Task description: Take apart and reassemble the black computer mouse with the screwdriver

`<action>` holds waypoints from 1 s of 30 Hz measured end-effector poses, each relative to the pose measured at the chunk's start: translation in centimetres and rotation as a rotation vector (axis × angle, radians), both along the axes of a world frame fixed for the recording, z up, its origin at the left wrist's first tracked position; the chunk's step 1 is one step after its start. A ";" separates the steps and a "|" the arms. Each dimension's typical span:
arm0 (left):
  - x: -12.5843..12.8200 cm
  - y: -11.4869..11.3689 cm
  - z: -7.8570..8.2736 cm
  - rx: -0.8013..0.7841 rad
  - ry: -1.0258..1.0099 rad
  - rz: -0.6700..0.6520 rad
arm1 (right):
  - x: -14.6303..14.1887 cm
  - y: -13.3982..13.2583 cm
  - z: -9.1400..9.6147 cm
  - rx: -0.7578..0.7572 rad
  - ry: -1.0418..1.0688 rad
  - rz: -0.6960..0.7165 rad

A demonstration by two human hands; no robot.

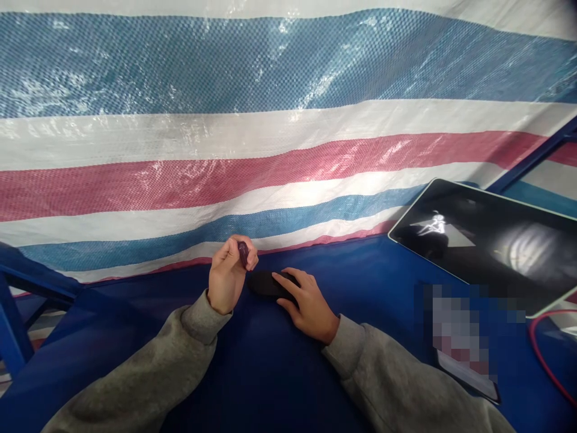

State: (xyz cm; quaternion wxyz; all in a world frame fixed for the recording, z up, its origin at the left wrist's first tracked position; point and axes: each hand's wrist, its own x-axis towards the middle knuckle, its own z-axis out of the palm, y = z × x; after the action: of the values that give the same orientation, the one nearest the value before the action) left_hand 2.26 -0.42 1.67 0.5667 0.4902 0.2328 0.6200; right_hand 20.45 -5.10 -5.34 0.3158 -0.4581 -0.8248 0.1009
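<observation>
While above the blue desk (383,282), clamped in left hand (229,275): dark-purple oblong object (243,254); under spread right hand (310,308): matte black oval mouse (265,284).

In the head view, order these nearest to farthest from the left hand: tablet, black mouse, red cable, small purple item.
1. Small purple item, held in the left hand.
2. Black mouse, just to its right.
3. Tablet, farther right.
4. Red cable, far right edge.
</observation>
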 end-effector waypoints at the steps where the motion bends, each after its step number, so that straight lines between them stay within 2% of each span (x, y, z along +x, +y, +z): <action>1: 0.0 0.0 0.0 -0.010 0.002 0.001 | 0.0 0.0 0.0 -0.002 0.005 -0.001; 6: 0.0 -0.1 0.0 -0.017 -0.017 -0.029 | 0.0 0.0 0.0 -0.014 0.020 0.007; 14: 0.0 -0.2 0.3 -0.013 0.004 0.002 | 0.0 0.0 0.0 -0.011 0.013 0.001; 21: 0.0 -0.1 -0.2 0.015 0.049 0.007 | 0.1 0.1 -0.1 0.001 0.015 0.003; 24: 0.2 -0.2 -0.3 -0.007 0.003 -0.026 | 0.1 0.1 -0.2 -0.014 0.025 0.008; 27: -0.1 0.0 0.3 0.003 -0.018 -0.020 | 0.0 0.0 -0.1 -0.026 0.033 0.007; 30: -1.1 0.9 1.7 0.032 -0.005 0.048 | 0.0 0.0 0.2 -0.040 0.033 0.001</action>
State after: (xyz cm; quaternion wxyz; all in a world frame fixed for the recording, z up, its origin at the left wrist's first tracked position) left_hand 1.14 0.47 3.35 0.5445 0.4918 0.2330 0.6383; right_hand 20.46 -5.12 -5.19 0.3202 -0.4620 -0.8175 0.1251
